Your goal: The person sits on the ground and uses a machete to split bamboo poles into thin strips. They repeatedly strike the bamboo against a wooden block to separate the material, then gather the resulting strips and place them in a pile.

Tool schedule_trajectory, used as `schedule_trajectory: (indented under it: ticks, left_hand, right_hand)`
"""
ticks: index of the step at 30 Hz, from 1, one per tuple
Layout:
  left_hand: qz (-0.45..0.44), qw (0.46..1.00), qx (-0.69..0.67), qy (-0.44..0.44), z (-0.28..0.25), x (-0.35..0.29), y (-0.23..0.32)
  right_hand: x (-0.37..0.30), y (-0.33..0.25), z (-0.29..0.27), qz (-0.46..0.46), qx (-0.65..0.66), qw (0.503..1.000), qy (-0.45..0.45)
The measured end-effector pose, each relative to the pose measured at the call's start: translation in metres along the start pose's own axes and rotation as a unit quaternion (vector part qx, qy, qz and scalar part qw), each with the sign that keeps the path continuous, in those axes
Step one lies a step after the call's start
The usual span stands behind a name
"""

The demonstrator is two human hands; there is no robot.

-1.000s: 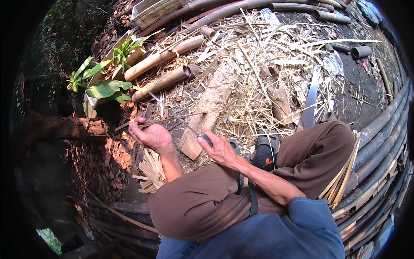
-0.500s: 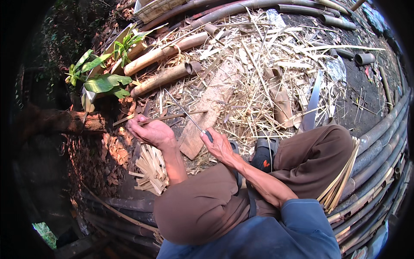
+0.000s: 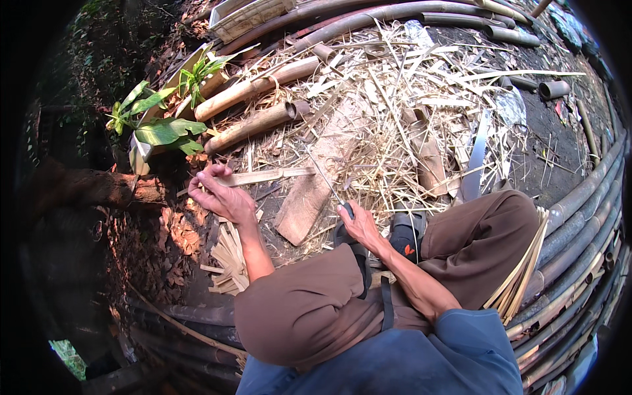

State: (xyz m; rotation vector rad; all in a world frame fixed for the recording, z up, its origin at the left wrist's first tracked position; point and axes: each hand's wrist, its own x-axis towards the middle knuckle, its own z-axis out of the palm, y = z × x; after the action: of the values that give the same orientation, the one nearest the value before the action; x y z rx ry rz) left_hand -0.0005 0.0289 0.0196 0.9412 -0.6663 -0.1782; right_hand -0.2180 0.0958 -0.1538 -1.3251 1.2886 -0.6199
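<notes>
My left hand (image 3: 227,199) is closed on a flat, pale bamboo strip (image 3: 266,176), which points right across a wooden board (image 3: 306,201). In my right hand (image 3: 363,227) is the dark handle of a thin-bladed knife (image 3: 322,174). Its narrow blade slants up and left over the board, with the tip just above the strip's right end; contact between them cannot be made out. Below my left hand lies a pile of split bamboo strips (image 3: 229,262), partly hidden by my forearm.
Bamboo shavings (image 3: 382,131) cover the ground ahead. A saw blade (image 3: 475,161) stands beyond my right knee, beside a bamboo tube (image 3: 428,155). Bamboo poles (image 3: 573,230) line the right, near a strip bundle (image 3: 520,276). A leafy plant (image 3: 164,131) grows far left.
The bamboo strip has turned so its broad pale face shows. My right hand has drawn the knife back toward me and right, away from crossing the strip's middle.
</notes>
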Motion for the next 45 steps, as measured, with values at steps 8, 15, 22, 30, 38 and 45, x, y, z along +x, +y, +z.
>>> schedule_trajectory:
  ticks: [8, 15, 22, 30, 38, 45]
  left_hand:
    - [-0.039, 0.997, 0.059, 0.003, -0.005, -0.028, 0.002]
    - [0.07, 0.963, 0.26, -0.002, -0.005, -0.043, 0.013]
    - [0.142, 0.911, 0.368, -0.123, -0.017, -0.023, 0.008]
    - [0.189, 0.885, 0.411, -0.109, 0.001, -0.039, 0.015]
    - [0.146, 0.893, 0.413, -0.105, -0.034, -0.03, 0.018]
    - [-0.028, 0.988, 0.132, -0.08, -0.018, -0.023, 0.006]
  right_hand:
    - [-0.03, -0.106, 0.008, -0.112, 0.089, 0.986, -0.089]
    - [-0.017, -0.077, 0.033, -0.197, -0.029, 0.98, -0.032]
    - [0.009, -0.037, 0.02, -0.11, -0.056, 0.992, -0.038]
    - [-0.003, -0.053, 0.026, -0.161, -0.053, 0.985, -0.005]
    - [-0.008, -0.028, 0.023, -0.123, -0.042, 0.99, -0.058]
    - [0.02, 0.048, 0.014, -0.07, -0.114, 0.991, 0.012]
